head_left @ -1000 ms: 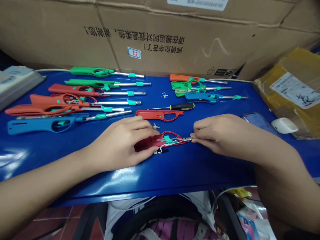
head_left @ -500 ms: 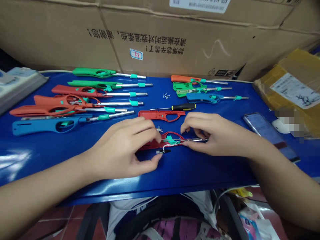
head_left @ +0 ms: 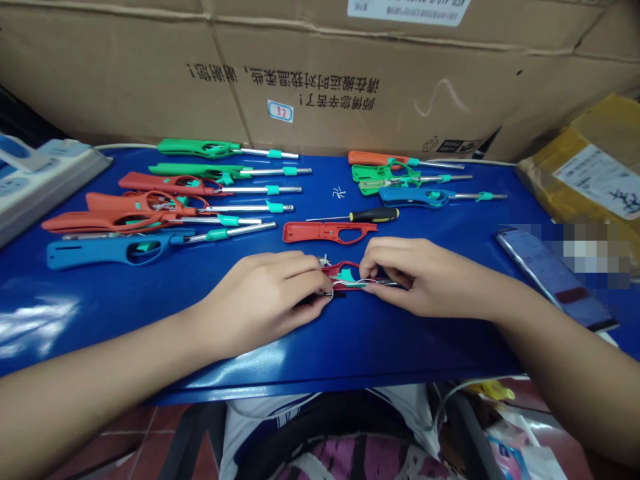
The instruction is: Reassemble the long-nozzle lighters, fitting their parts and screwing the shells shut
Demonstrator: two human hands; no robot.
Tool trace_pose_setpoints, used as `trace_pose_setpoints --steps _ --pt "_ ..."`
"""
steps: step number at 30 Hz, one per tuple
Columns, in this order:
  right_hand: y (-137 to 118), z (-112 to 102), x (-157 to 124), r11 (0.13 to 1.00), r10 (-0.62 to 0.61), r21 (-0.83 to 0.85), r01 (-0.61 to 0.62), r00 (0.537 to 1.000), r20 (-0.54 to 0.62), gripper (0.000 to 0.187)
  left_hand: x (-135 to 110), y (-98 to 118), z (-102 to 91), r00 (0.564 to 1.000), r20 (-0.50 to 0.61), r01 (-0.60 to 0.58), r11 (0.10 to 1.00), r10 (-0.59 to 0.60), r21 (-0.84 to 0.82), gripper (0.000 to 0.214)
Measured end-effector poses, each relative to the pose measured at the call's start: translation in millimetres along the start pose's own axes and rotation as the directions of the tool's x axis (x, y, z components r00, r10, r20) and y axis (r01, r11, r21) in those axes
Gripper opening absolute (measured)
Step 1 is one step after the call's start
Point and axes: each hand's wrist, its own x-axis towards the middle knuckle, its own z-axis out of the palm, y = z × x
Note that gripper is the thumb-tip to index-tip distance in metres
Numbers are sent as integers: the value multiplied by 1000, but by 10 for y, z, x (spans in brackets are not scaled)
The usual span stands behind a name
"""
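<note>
- The fingers of our left hand [head_left: 275, 290] are drawn together, pinching a small black piece [head_left: 340, 295] at its left end, just below the open red shell [head_left: 330, 270].
- The fingers of our right hand [head_left: 415, 277] close in at the shell's neck, by the inner end of the metal tube [head_left: 387, 283]; we cannot tell whether they pinch tube or wire.
- The shell lies between our 2 hands on the blue bench [head_left: 350, 360], with a turquoise piece [head_left: 346, 275] and white wires [head_left: 350, 284] in view.
- We judge the wires the weak point: should our 2 hands pull apart, they could tighten and come loose from the black piece.
- A nudge at the neck might tip the tube out of its seat, since nothing covers the shell.
- Our left knuckles sit close to a small metal part [head_left: 325, 261]; a careless turn of the wrist could knock it away.
- Beyond lie the loose red half [head_left: 325, 232], the screwdriver [head_left: 373, 215] and tiny pale pieces [head_left: 339, 193], which a brushing sleeve or cable could scatter.
</note>
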Motion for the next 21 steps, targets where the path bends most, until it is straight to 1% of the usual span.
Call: trace_pose_setpoints --steps 3,5,9,13,18,21 --pt "-12 3 3 1000 25 2 -25 1000 8 3 5 8 -7 999 11 39 999 -39 1 9" --pt "-18 1 4 999 35 -1 -35 999 17 4 7 9 -2 998 12 56 998 -56 2 11" --pt "-21 -9 -7 999 50 -7 -50 998 31 5 3 0 17 999 -15 39 999 -38 21 14" --pt "-25 -18 -23 999 45 -15 -45 998 41 5 -7 -11 22 998 -61 26 1000 -26 -3 13" --pt "-48 -23 -24 998 55 -24 -54 998 38 4 -12 -49 25 993 -113 45 999 -44 7 14" --pt "-55 -22 -21 998 60 -29 -59 997 44 3 -2 -70 36 992 -113 50 999 -48 13 14"
